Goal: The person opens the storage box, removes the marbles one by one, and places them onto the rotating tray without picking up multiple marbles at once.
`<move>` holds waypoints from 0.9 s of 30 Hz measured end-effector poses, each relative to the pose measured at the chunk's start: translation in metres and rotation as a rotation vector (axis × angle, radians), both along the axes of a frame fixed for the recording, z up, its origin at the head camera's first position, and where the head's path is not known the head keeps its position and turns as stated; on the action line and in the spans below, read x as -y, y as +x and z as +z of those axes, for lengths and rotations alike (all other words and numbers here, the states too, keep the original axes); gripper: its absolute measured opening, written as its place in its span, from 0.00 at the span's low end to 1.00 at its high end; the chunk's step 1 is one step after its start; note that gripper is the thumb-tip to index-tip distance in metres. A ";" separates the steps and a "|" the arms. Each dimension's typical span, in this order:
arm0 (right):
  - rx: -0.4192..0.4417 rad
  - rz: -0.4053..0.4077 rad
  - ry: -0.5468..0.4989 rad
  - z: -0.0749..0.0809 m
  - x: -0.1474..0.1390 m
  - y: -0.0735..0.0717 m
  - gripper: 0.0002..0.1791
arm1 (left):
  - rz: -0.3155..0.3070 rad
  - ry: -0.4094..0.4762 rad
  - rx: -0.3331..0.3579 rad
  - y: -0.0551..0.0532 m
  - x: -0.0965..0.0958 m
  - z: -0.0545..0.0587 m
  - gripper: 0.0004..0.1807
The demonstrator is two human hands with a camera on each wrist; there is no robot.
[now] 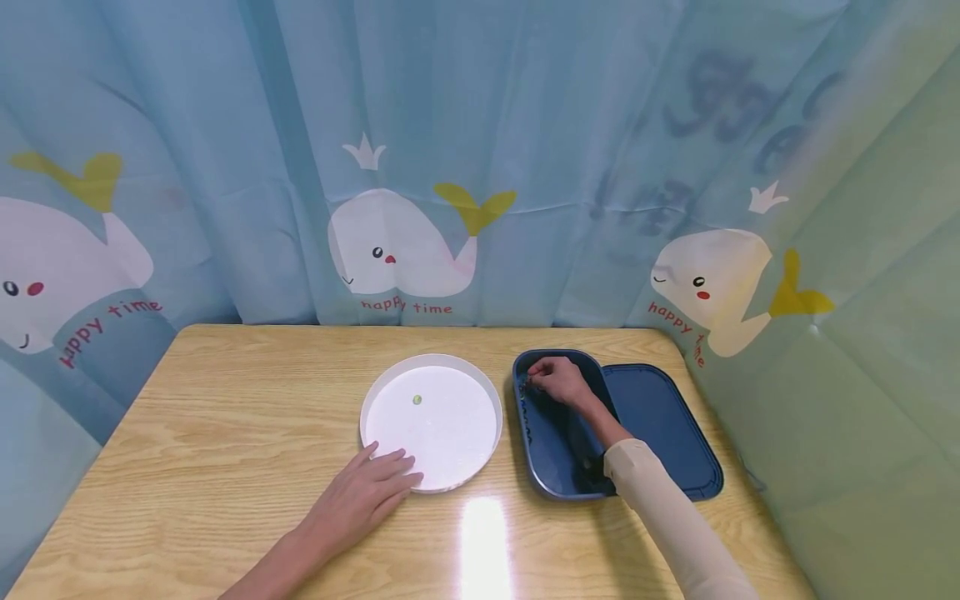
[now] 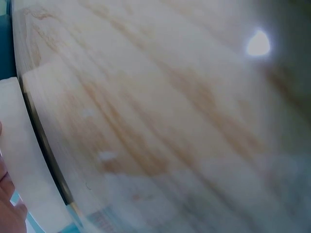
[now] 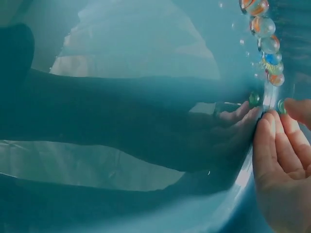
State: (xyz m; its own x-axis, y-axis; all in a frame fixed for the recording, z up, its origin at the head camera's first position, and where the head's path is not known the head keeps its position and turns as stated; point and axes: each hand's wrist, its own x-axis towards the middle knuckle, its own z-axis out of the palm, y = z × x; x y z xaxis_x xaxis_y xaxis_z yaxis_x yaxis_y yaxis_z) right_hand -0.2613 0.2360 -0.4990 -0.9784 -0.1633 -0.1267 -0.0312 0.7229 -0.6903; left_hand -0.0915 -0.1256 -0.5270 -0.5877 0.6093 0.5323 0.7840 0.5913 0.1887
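Note:
My right hand (image 1: 561, 380) reaches into a dark blue bin (image 1: 551, 479), at its far left wall. In the right wrist view, thumb and fingers pinch a green glass marble (image 3: 282, 106) close to the bin wall. Several clear marbles with orange, blue and yellow swirls (image 3: 270, 44) lie in a row along that wall. My left hand (image 1: 367, 492) rests with spread fingers over the near left rim of a round white tray (image 1: 457, 442). One small greenish marble (image 1: 417, 400) lies on this tray. In the left wrist view, only some fingertips show beside the white rim.
A flat blue lid (image 1: 660, 429) lies to the right of the bin, partly beneath or against its side; I cannot tell which. Everything stands on a wood-grain table (image 1: 247, 417). A blue curtain with whale prints (image 1: 405, 242) hangs behind and along the sides.

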 end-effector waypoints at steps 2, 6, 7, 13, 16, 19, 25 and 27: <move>0.001 -0.028 0.008 0.001 0.000 0.000 0.04 | -0.003 0.003 -0.005 0.000 0.000 0.001 0.21; 0.006 -0.049 -0.011 0.004 -0.001 0.002 0.04 | -0.010 0.007 -0.017 0.000 0.001 0.002 0.15; 0.003 -0.045 -0.019 0.006 -0.002 0.003 0.04 | -0.012 0.007 -0.017 0.000 0.001 0.002 0.14; 0.008 -0.044 -0.075 0.016 -0.004 0.009 0.06 | -0.011 -0.001 -0.011 0.001 0.002 0.002 0.13; 0.003 -0.029 -0.139 0.023 -0.003 0.012 0.08 | -0.009 -0.001 -0.012 0.001 0.002 0.002 0.13; -0.019 0.002 -0.210 0.031 -0.002 0.015 0.10 | -0.011 -0.001 -0.019 0.001 0.002 0.002 0.13; -0.040 0.037 -0.250 0.039 -0.001 0.018 0.12 | -0.010 -0.003 -0.022 0.001 0.002 0.003 0.13; -0.049 0.050 -0.252 0.041 0.001 0.019 0.12 | -0.008 -0.004 -0.020 0.001 0.002 0.003 0.14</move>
